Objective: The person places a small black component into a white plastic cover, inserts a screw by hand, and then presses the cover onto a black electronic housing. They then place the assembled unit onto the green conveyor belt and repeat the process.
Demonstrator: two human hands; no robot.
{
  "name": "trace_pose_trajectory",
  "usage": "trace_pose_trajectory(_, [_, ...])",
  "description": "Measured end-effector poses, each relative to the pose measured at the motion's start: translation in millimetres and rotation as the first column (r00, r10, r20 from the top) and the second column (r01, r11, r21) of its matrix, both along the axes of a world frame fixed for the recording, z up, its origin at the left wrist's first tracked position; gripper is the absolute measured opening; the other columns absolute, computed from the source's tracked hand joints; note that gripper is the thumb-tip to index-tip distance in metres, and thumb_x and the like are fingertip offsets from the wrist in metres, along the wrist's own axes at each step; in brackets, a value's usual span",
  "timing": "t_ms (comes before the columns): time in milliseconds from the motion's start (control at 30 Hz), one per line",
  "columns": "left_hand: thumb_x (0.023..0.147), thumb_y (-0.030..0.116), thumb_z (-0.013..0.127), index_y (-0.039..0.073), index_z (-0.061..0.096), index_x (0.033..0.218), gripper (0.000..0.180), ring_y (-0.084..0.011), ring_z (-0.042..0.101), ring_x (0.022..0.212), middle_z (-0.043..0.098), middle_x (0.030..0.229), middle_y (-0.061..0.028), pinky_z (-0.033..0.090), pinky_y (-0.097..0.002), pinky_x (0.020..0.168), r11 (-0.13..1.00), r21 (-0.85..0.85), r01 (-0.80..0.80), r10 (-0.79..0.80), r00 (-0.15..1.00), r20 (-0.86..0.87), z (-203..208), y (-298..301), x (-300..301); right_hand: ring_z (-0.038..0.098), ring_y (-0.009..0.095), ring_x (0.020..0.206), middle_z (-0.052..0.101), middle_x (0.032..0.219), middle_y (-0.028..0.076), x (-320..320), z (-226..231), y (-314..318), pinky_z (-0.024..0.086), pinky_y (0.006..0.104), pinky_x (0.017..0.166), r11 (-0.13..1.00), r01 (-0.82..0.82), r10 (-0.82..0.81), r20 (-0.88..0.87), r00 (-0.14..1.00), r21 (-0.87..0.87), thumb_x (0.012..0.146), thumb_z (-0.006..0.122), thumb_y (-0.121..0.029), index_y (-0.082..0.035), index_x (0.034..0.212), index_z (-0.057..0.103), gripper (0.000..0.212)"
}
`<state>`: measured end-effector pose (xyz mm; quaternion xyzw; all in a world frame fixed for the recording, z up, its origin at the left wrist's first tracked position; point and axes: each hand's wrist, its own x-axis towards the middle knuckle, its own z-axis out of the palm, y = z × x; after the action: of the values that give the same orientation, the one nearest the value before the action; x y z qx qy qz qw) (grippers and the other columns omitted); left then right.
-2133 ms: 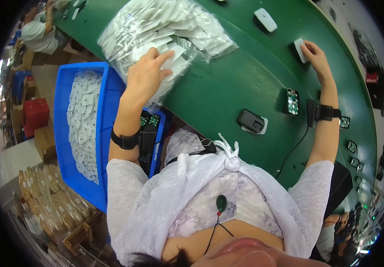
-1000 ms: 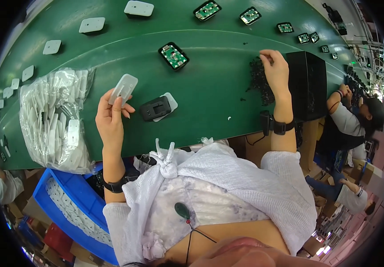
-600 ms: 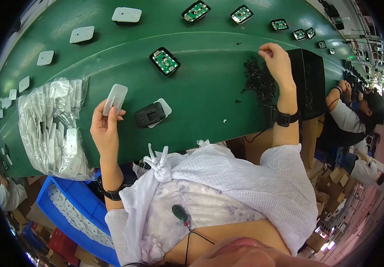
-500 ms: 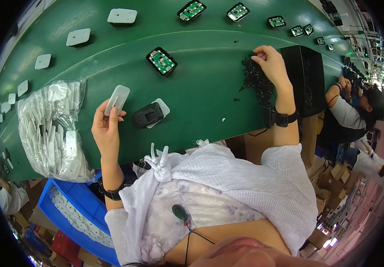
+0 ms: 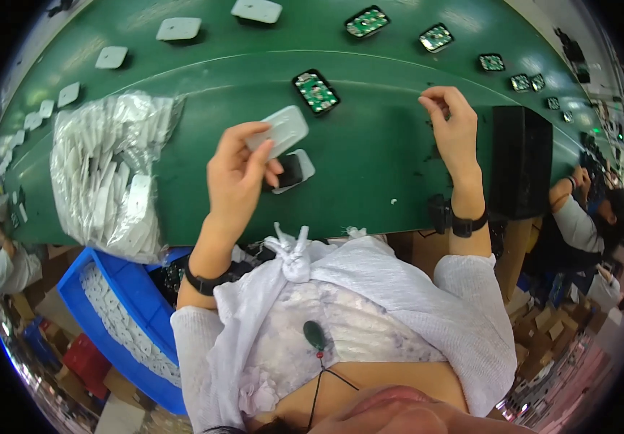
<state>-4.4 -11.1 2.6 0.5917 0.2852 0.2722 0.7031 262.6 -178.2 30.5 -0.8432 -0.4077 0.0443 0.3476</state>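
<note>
Green bench: left hand (image 5: 236, 173) pinches a white cover (image 5: 277, 130) above the near edge, over a black unit (image 5: 288, 171). Right hand (image 5: 455, 130) fingers curled; contents unclear. Bare boards (image 5: 316, 91) wait along the far edge, so most assembly's left.

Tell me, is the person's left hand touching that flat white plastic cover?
Touching. The head view shows the left hand pinching the flat white plastic cover between thumb and fingertips, lifted above the green table.
</note>
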Motion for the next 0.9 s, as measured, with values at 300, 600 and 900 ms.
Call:
trace_pose_trajectory(300, [0.09, -0.005, 0.058, 0.003, 0.063, 0.109, 0.021, -0.0074, 0.058, 0.058, 0.061, 0.082, -0.005, 0.045, -0.0204, 0.047, 0.992, 0.12, -0.036, 0.041, 0.998, -0.036, 12, -6, 8, 0.064, 0.014, 0.089, 0.065, 0.098, 0.009, -107, 8, 76, 0.052, 0.0258, 0.078, 0.815, -0.435, 0.57, -0.393, 0.722, 0.382, 0.088, 0.061, 0.004, 0.002, 0.106, 0.064, 0.018])
trace_pose_trajectory(600, [0.082, -0.012, 0.057, 0.003, 0.065, 0.104, 0.028, -0.0162, 0.064, 0.061, 0.062, 0.086, -0.0094, 0.052, -0.0263, 0.052, 0.755, 0.651, -0.075, 0.125, 0.992, -0.031, 13, 1, -3, 0.063, 0.013, 0.088, 0.065, 0.096, 0.007, -123, 5, 86, 0.051, 0.0249, 0.078, 0.824, -0.374, 0.551, -0.445, 0.707, 0.427, 0.088, 0.065, 0.001, 0.0, 0.103, 0.062, 0.016])
trace_pose_trajectory(900, [0.089, -0.01, 0.054, -0.001, 0.061, 0.11, 0.024, -0.0141, 0.065, 0.068, 0.061, 0.089, -0.0093, 0.053, -0.0241, 0.056, 0.949, 0.269, -0.165, 0.155, 0.986, 0.058, 16, -10, -5, 0.051, 0.01, 0.069, 0.057, 0.08, 0.003, -123, 11, 89, 0.041, 0.0231, 0.061, 0.82, -0.388, 0.535, -0.325, 0.78, 0.42, 0.084, 0.069, -0.001, -0.001, 0.088, 0.063, 0.008])
